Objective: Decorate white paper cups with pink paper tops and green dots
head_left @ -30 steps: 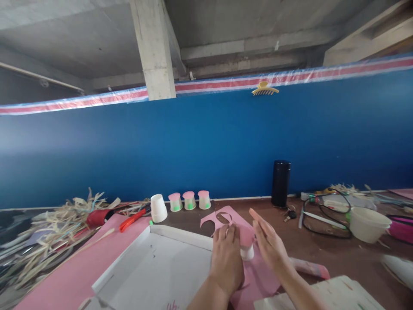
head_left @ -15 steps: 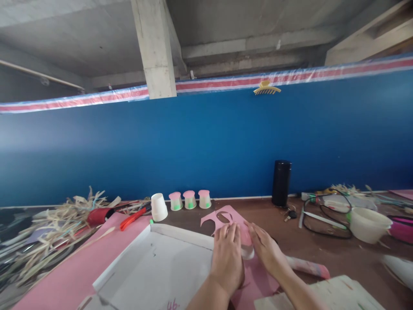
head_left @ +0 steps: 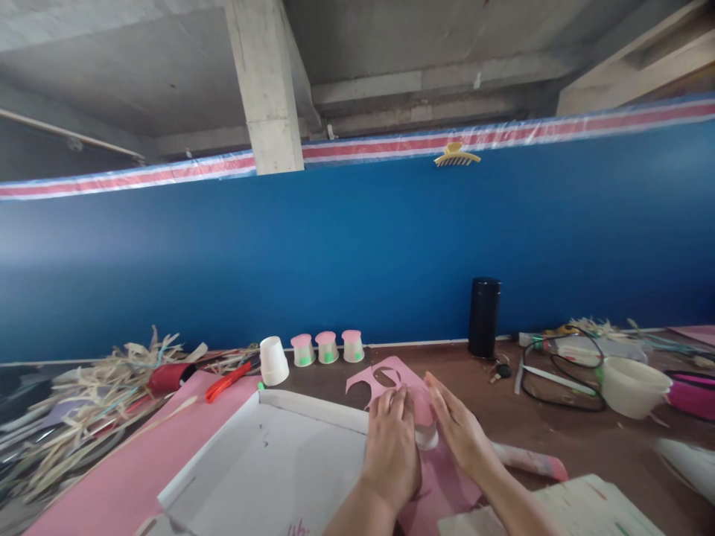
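Note:
A small white paper cup (head_left: 427, 437) stands upside down between my hands, with a pink paper disc (head_left: 423, 406) on its top. My left hand (head_left: 392, 441) is closed against the cup's left side, its fingertips resting near the disc's edge. On the other side my right hand (head_left: 459, 430) is held edge-up beside the cup, fingers stretched out, the tips a little off the disc. Pink paper (head_left: 439, 480) lies beneath the cup. Behind it is a pink sheet with round holes cut out (head_left: 357, 380). My left palm and thumb are hidden.
Several paper cups stand at the back, three with pink tops (head_left: 327, 348). A white tray-like box (head_left: 262, 461) lies left, beside red-handled scissors (head_left: 228, 383) and a heap of paper strips (head_left: 106, 402). A black bottle (head_left: 484, 318), keys (head_left: 501, 371) and a white tub (head_left: 635, 387) stand right.
My right fingers have lifted slightly and straightened away from the pink disc. My left hand stays by the cup. The whole view has shifted a little.

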`<action>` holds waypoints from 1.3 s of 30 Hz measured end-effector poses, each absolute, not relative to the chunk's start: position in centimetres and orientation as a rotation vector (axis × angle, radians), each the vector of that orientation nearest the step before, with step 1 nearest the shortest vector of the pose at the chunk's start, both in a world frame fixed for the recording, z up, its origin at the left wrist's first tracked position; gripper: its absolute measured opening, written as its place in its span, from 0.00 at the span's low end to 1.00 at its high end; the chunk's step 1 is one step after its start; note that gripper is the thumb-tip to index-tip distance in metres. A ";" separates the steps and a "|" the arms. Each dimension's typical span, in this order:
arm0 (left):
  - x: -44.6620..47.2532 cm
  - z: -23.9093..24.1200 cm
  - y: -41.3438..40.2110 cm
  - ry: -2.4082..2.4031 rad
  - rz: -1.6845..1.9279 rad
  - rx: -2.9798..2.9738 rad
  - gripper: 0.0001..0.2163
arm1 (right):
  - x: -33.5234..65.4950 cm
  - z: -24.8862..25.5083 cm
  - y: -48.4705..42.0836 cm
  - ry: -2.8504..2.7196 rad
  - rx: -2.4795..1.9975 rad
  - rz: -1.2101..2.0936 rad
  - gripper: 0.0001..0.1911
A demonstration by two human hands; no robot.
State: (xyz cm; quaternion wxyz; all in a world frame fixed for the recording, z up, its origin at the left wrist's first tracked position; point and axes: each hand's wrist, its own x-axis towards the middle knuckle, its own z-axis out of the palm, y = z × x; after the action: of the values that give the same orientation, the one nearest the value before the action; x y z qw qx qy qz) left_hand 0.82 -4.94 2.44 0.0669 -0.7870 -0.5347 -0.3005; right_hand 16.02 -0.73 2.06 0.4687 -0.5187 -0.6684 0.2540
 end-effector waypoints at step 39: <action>0.7 1.6 -4.7 -1.640 -0.835 -2.426 0.34 | 17.7 2.0 0.3 -1.527 -1.333 0.878 0.43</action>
State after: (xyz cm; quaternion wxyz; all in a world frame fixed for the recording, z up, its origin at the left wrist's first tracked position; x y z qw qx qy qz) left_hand 0.68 -4.69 1.58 0.0483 -0.7957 -0.5381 -0.2738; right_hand 17.65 0.32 1.96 0.4494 -0.5392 -0.6174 0.3551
